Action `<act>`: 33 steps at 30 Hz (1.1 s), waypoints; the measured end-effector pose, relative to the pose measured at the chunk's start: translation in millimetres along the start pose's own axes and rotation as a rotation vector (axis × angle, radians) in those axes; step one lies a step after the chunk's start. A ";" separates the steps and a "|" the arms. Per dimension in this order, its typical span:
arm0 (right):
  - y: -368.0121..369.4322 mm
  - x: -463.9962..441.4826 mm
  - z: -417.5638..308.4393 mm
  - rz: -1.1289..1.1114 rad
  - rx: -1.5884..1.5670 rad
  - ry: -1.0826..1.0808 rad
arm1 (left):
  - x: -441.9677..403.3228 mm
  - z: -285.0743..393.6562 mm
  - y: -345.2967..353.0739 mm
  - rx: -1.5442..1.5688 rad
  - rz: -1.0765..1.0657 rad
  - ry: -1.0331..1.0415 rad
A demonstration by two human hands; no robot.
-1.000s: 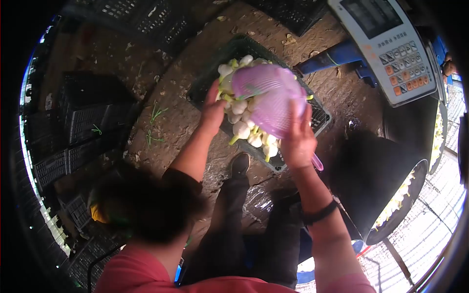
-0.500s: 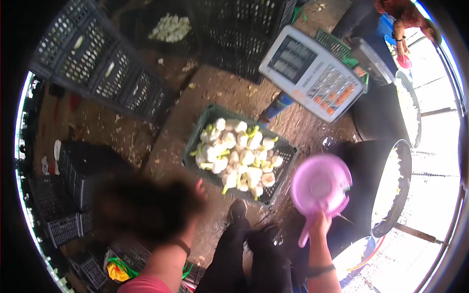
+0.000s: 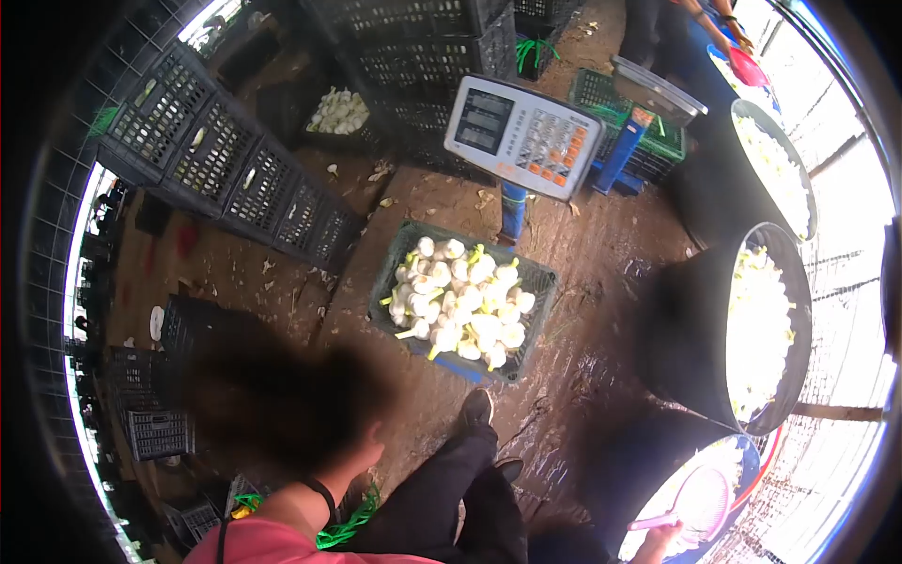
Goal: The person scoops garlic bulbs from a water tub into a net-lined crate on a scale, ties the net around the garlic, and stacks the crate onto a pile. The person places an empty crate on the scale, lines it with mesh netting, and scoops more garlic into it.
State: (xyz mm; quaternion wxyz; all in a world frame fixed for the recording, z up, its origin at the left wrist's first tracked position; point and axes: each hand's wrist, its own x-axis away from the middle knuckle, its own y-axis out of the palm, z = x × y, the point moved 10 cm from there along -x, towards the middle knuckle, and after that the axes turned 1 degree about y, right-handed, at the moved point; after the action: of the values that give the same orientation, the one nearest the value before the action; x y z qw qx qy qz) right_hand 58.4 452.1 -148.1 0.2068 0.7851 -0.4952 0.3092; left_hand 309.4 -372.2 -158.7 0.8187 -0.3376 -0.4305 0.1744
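At the lower right, my right hand (image 3: 663,540) grips the handle of a pink strainer (image 3: 705,498). The strainer is over a round tub (image 3: 749,465) of whitish pieces; whether it touches them I cannot tell. A dark blur covers most of my left hand (image 3: 372,440), which is at the lower left; its fingers do not show. Ahead of my feet, a dark green crate (image 3: 545,301) holds white garlic bulbs (image 3: 460,299) with short green stems. A scale display (image 3: 523,138) stands on a blue post behind that crate.
Larger black tubs (image 3: 695,329) of whitish pieces line the right side. Stacked black crates (image 3: 225,160) stand at the left and far back. A second scale (image 3: 658,89) is beyond the display. At the top right, another person's hand (image 3: 738,38) is by a red scoop (image 3: 749,68).
My right hand has moved the pink strainer down and right, from over the floor to over the lower right tub. My view has shifted, and my left arm appears lower.
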 end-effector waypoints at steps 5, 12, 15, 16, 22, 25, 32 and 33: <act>-38.4 -9.6 26.8 -0.001 -0.037 0.118 | 29.1 52.1 -1.4 0.230 -0.232 -0.331; -15.3 74.5 -28.1 0.614 1.505 -0.664 | -19.6 133.7 -48.3 0.153 0.183 0.174; 194.6 256.9 64.2 -0.280 1.314 -1.321 | -83.4 196.3 -52.3 -0.022 0.286 0.354; 250.0 311.0 106.6 -0.440 1.364 -1.333 | -96.8 226.9 -55.2 -0.046 0.317 0.408; 458.4 484.6 367.5 -1.315 1.202 -1.171 | -193.9 258.8 -40.8 -0.407 0.207 0.593; 531.6 501.3 453.9 -1.440 1.464 -1.453 | -236.9 242.3 -56.1 -0.640 0.041 0.789; 511.3 390.4 430.4 -1.093 1.803 -1.242 | -318.4 253.3 -121.7 -0.180 -0.048 0.803; 512.5 383.3 435.5 -1.057 1.838 -1.269 | -322.8 257.9 -119.8 -0.057 -0.076 0.818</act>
State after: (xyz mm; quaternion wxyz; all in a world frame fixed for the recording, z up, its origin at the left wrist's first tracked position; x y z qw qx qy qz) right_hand -161.4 -289.0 -189.0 -0.5986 0.7537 0.2709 -0.0148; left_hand -87.0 -539.6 -160.5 0.9185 -0.3855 -0.0865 -0.0164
